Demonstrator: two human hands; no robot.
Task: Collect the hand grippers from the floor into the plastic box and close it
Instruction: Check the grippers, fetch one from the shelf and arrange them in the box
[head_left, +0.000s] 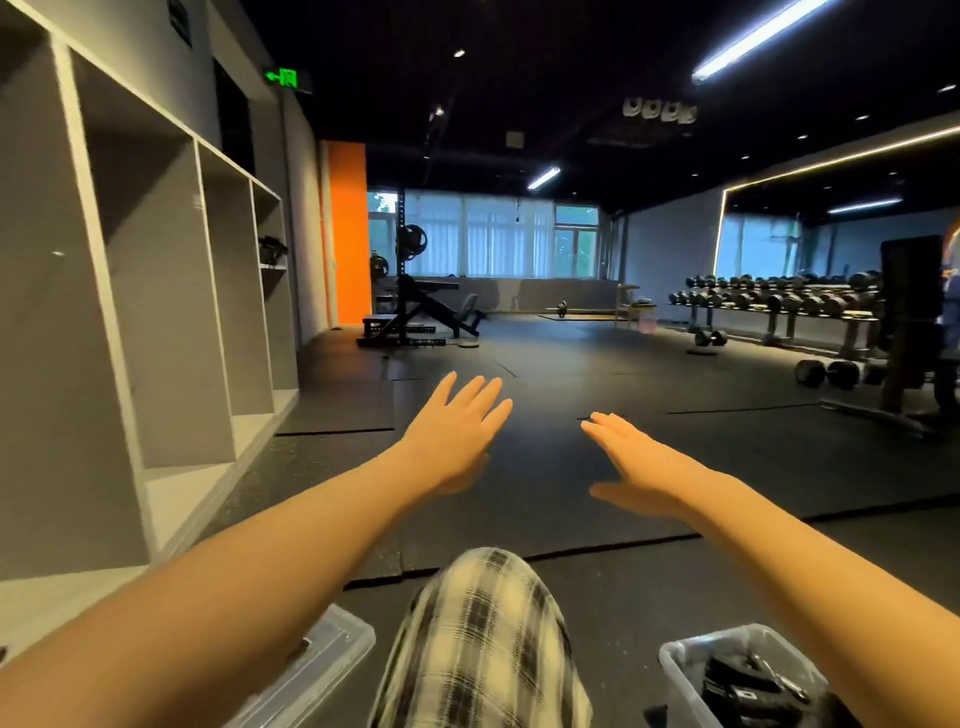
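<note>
My left hand (457, 431) and right hand (641, 462) hover spread and empty over bare floor (571, 374) at 12 o'clock, while the open box (680, 670) at 5 o'clock holds dark grippers (748, 680) and its lid (322, 660) at 7 o'clock, I judge, awaits fitting.

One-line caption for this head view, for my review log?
Both hands, left hand and right hand, stretch out open and empty over the gym floor; plastic box holding dark items and its lid lie below.
</note>
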